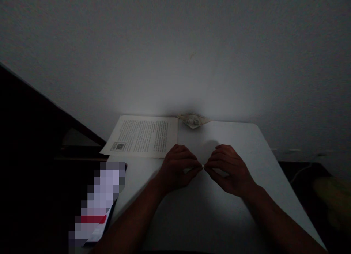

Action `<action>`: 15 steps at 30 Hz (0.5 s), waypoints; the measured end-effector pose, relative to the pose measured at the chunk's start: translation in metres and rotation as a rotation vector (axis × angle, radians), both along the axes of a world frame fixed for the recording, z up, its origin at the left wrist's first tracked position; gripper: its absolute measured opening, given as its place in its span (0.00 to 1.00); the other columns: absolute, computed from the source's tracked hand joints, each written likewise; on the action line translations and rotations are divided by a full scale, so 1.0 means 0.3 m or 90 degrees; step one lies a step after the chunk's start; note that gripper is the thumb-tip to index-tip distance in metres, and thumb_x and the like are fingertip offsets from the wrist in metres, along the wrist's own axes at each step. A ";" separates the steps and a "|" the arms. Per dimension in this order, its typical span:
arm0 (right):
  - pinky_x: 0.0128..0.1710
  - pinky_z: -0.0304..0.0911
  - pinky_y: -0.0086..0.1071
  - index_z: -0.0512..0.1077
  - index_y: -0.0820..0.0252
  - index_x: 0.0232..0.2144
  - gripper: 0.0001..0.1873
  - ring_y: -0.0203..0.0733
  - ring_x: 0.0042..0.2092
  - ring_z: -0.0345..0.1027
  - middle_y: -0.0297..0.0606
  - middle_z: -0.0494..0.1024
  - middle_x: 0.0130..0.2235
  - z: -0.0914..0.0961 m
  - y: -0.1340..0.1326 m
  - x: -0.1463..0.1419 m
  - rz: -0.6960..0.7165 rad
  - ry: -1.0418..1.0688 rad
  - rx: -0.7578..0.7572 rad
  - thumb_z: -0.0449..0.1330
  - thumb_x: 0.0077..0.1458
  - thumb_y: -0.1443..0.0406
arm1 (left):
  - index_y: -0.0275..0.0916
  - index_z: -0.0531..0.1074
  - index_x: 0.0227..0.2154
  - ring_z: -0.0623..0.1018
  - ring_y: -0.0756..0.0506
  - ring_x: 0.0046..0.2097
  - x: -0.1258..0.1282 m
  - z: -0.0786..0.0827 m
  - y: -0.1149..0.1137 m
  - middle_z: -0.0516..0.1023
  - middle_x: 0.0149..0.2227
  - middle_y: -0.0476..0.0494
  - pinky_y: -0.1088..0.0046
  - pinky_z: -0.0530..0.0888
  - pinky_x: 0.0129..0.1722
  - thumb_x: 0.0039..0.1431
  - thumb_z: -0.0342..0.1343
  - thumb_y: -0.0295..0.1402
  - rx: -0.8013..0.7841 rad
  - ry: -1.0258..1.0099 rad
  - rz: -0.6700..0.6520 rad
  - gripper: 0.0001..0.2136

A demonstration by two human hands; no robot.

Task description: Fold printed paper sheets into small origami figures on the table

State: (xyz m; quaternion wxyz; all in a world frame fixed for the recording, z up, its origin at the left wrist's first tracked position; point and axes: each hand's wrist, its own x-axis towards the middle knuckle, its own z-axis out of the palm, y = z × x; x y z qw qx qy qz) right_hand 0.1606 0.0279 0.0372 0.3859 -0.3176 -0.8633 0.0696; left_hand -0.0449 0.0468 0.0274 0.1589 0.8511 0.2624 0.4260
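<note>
My left hand (pixel 181 167) and my right hand (pixel 231 169) meet fingertip to fingertip low over the white table (pixel 219 224). Both are closed in a pinch, thumb against fingers. A tiny pale speck (pixel 203 167) shows where the fingertips come together; it is too small and dark to name. Behind the hands, near the wall, stands a folded paper shape (pixel 193 121) like a small boat, with a printed picture on it. Beyond my left hand lies a printed sheet of paper (pixel 145 137) covered in text, with a square code in its near left corner.
A phone (pixel 101 226) with a lit, blurred-out screen lies at the table's left edge, beside my left forearm. The grey wall (pixel 175 56) rises directly behind the table. To the right, below the table's edge, are a pale cable (pixel 303 170) and a dim yellowish thing (pixel 333 199).
</note>
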 end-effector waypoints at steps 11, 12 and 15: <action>0.42 0.64 0.42 0.74 0.58 0.33 0.09 0.40 0.34 0.70 0.36 0.77 0.30 -0.003 0.003 0.013 -0.022 0.045 -0.011 0.63 0.48 0.73 | 0.37 0.74 0.26 0.73 0.50 0.30 -0.009 0.002 0.012 0.77 0.26 0.46 0.70 0.70 0.33 0.52 0.62 0.29 0.001 -0.071 0.019 0.03; 0.42 0.64 0.42 0.74 0.58 0.32 0.08 0.40 0.34 0.70 0.36 0.77 0.30 -0.003 0.003 0.014 -0.022 0.051 -0.012 0.63 0.48 0.73 | 0.37 0.74 0.26 0.73 0.50 0.30 -0.010 0.002 0.012 0.77 0.26 0.46 0.71 0.70 0.32 0.52 0.62 0.29 0.003 -0.079 0.017 0.03; 0.42 0.64 0.43 0.73 0.57 0.32 0.08 0.41 0.34 0.70 0.36 0.77 0.30 -0.003 0.000 0.018 -0.025 0.065 -0.021 0.63 0.48 0.73 | 0.36 0.74 0.27 0.73 0.51 0.29 -0.007 0.002 0.007 0.77 0.26 0.47 0.73 0.70 0.31 0.53 0.62 0.27 0.009 -0.087 0.011 0.02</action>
